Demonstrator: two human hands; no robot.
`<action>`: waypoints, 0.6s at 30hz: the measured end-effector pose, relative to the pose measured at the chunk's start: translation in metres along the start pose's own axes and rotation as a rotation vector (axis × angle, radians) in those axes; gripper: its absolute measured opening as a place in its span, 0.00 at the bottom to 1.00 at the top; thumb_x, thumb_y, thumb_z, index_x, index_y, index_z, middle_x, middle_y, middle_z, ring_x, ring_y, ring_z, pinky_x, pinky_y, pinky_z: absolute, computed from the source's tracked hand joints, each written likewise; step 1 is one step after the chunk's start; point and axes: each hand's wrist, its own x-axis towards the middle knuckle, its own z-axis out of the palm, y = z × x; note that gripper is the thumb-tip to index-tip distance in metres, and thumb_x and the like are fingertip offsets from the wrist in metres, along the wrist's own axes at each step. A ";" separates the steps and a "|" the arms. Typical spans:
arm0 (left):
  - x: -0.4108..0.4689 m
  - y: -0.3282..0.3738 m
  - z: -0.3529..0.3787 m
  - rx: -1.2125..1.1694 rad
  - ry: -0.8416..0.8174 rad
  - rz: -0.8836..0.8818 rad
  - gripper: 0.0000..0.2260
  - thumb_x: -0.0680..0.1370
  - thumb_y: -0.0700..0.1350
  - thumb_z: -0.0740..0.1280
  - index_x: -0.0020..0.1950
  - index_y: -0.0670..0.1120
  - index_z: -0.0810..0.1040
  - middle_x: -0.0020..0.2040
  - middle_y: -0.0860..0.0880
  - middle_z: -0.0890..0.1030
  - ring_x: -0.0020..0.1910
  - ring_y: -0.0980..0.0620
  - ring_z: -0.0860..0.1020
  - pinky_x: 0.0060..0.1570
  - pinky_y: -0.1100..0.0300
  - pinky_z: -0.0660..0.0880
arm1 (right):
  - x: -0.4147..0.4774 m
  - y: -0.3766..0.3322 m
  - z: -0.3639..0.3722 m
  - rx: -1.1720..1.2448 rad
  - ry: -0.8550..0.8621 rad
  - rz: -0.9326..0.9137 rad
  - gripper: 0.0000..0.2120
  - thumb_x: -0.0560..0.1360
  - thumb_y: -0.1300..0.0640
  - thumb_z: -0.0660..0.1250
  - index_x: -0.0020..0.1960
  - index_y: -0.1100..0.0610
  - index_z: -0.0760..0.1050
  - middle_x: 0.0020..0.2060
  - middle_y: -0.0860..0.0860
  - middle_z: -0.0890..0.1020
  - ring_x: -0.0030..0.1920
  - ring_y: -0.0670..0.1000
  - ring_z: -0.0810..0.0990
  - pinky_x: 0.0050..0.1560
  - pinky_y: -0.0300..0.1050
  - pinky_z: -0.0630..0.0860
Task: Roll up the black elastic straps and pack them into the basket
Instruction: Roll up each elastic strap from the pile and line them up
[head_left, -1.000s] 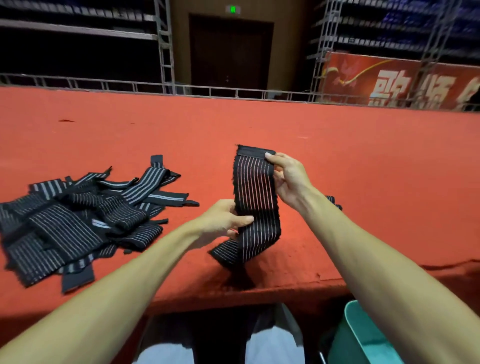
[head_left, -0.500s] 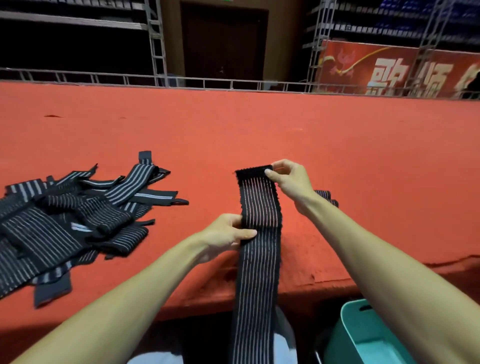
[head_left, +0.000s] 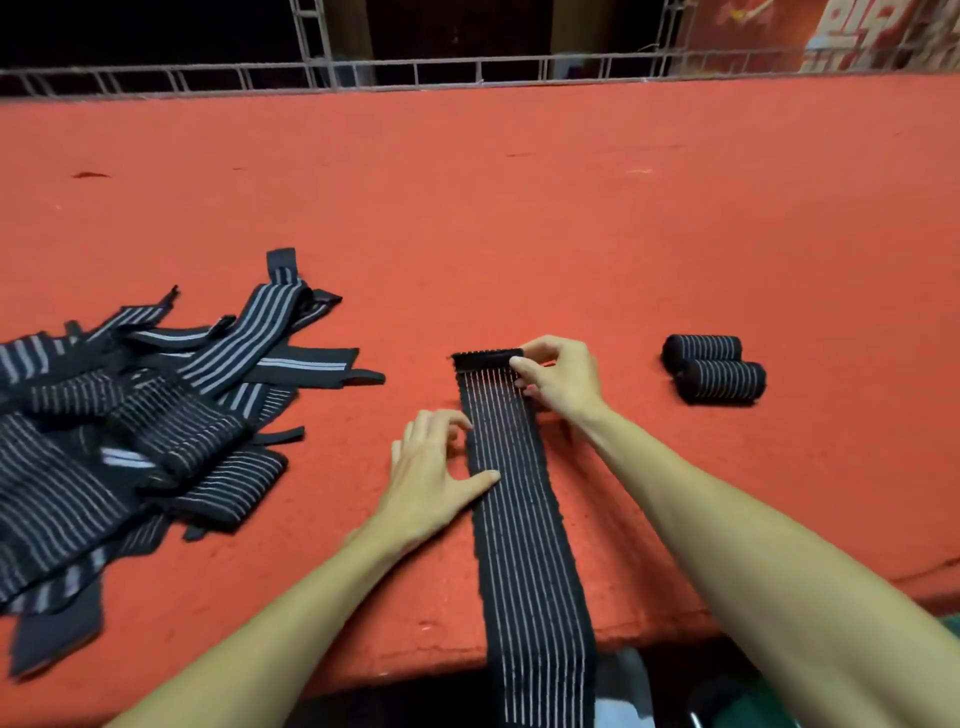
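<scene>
Right hand (head_left: 558, 374) pinches the far end of the strap (head_left: 519, 519), first turn barely curled. Left hand (head_left: 434, 475) lies loose, thumb pressing the strap's edge. Strap lies flat, tail over the bench's (head_left: 519, 208) near edge. Two rolled straps (head_left: 714, 371) toward the right edge, unpacked. Large loose pile (head_left: 130, 415) at the left edge, yet to roll.

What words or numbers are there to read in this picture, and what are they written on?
Red banner, top right corner: big white characters, cut off by the picture's edge, too partial to read.
Laid-out strap, pile of straps, two rolled straps, red carpet: no words, labels or numbers show on them.
</scene>
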 end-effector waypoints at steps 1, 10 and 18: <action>0.001 -0.002 0.001 0.060 -0.015 0.046 0.17 0.70 0.55 0.72 0.55 0.56 0.71 0.51 0.56 0.69 0.53 0.57 0.68 0.52 0.59 0.60 | 0.001 0.008 0.006 -0.038 0.001 0.004 0.04 0.73 0.63 0.71 0.43 0.55 0.78 0.32 0.51 0.81 0.26 0.40 0.78 0.31 0.35 0.77; 0.007 -0.006 0.008 0.147 -0.004 0.073 0.06 0.77 0.53 0.62 0.53 0.56 0.75 0.51 0.59 0.70 0.54 0.60 0.65 0.55 0.60 0.60 | -0.004 0.029 0.022 -0.177 0.096 -0.058 0.09 0.73 0.59 0.68 0.53 0.52 0.76 0.37 0.48 0.82 0.39 0.48 0.83 0.47 0.47 0.80; 0.007 -0.006 0.007 0.133 0.013 0.020 0.08 0.77 0.47 0.61 0.53 0.56 0.77 0.52 0.59 0.73 0.55 0.57 0.68 0.52 0.62 0.58 | -0.041 0.012 0.014 -0.472 -0.129 -0.213 0.16 0.73 0.67 0.62 0.59 0.59 0.76 0.55 0.55 0.79 0.56 0.52 0.78 0.62 0.44 0.72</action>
